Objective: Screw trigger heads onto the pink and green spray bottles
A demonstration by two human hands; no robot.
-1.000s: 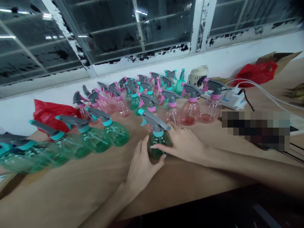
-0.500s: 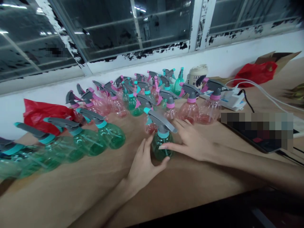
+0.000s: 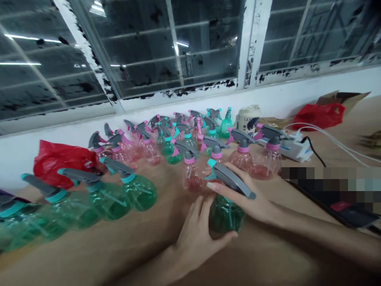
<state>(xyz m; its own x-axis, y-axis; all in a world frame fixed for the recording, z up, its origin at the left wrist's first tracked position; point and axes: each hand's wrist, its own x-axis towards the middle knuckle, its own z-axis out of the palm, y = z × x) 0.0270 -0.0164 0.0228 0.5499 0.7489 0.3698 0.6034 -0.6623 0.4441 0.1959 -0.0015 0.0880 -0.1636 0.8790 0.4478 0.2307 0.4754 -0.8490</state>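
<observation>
A green spray bottle (image 3: 228, 216) with a grey and teal trigger head stands in front of me on the table, leaning slightly. My left hand (image 3: 201, 232) is wrapped round the lower body from the left, thumb across the near side. From the right, my right hand (image 3: 251, 194) grips the bottle at its neck, just under the head, and hides the collar. Behind it stands a pink spray bottle (image 3: 193, 176), apart from my fingers. To the left, several green spray bottles (image 3: 139, 192) form a slanting row.
Several pink and green spray bottles crowd the back near the wall. A red plastic bag (image 3: 61, 163) lies at left, another red bag (image 3: 320, 116) at back right. A paper cup (image 3: 246, 115), a white power strip (image 3: 296, 151) with cables and a dark phone (image 3: 336, 204) are at right.
The held green bottle has shifted right and nearer in view, its head turning. My right hand has moved up from the body to the neck. The camera view has tilted up.
</observation>
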